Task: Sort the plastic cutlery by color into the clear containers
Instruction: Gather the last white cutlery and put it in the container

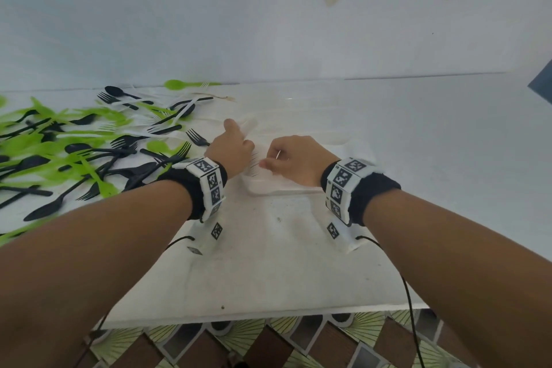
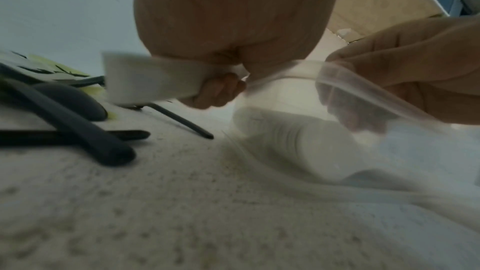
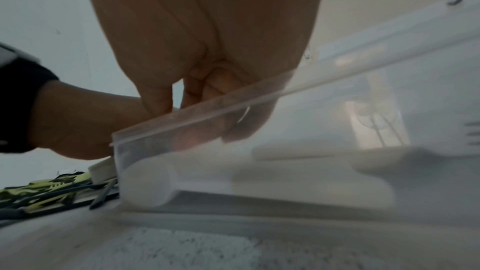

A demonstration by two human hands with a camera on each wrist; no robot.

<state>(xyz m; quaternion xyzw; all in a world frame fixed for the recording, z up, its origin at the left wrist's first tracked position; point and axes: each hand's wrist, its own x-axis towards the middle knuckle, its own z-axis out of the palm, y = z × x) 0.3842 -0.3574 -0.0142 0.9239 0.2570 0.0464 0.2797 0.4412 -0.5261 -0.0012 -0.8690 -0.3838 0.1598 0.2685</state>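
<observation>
Both forearms reach out over the table (image 1: 268, 263), the right hand (image 1: 294, 160) pinching the rim of the clear container (image 3: 324, 171) to steady it while the left hand (image 1: 231, 149) grips white cutlery (image 2: 150, 79) at its edge, the mixed green and black pile (image 1: 74, 146) waiting just to the left

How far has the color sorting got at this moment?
Early stage. Done: some white pieces already lie in the clear container. In hand: the left hand grips white cutlery beside the container, whose rim the right hand grips. Left: the mixed pile of green, black and white cutlery still covers the table.
</observation>
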